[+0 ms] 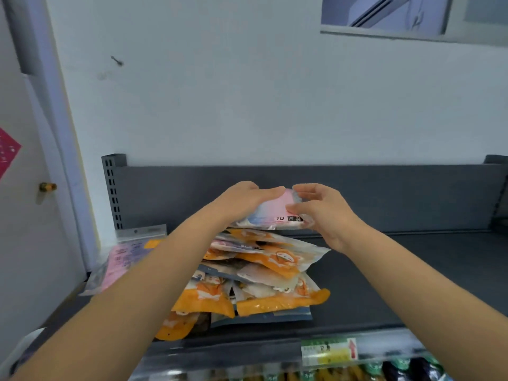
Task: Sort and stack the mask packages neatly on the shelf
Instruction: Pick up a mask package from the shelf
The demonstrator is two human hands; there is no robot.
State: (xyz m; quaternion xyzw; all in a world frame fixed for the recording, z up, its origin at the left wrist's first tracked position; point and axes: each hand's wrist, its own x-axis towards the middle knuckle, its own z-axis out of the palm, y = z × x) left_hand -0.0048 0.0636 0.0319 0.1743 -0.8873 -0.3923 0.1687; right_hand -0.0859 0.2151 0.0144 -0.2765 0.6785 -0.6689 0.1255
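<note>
Both hands are on the pink-and-blue mask package (275, 213), which sits right on top of the pile of orange packages (261, 273). The left hand (243, 202) wraps over its left end with the fingers curled across the top. The right hand (323, 210) pinches the right end between thumb and fingers. So it's grasped at both short ends, though whether it rests on the pile or hangs just above it is hard to tell from this angle.

This looks like a light, floppy pouch in glossy film. It's likely to be slippery and to sag in the middle, so the two-ended hold suits it. It needs no hard squeeze, since soft masks inside will just crumple.

The pile itself is the worry. The orange packages lie fanned out at different angles with corners poking out front and right, so the slick bags could slide if the top one is set down off-centre.

Left of the pile, partly behind the left forearm, lies a flat pink packet stack (123, 257) with a clear header strip. Right of the pile, the dark grey shelf (412, 270) shows bare deck, which is a fair spot for a new stack. Behind the pile stands the shelf's back panel (398, 193). Below it, on the front lip, is a green-and-yellow price label (328, 350).
</note>
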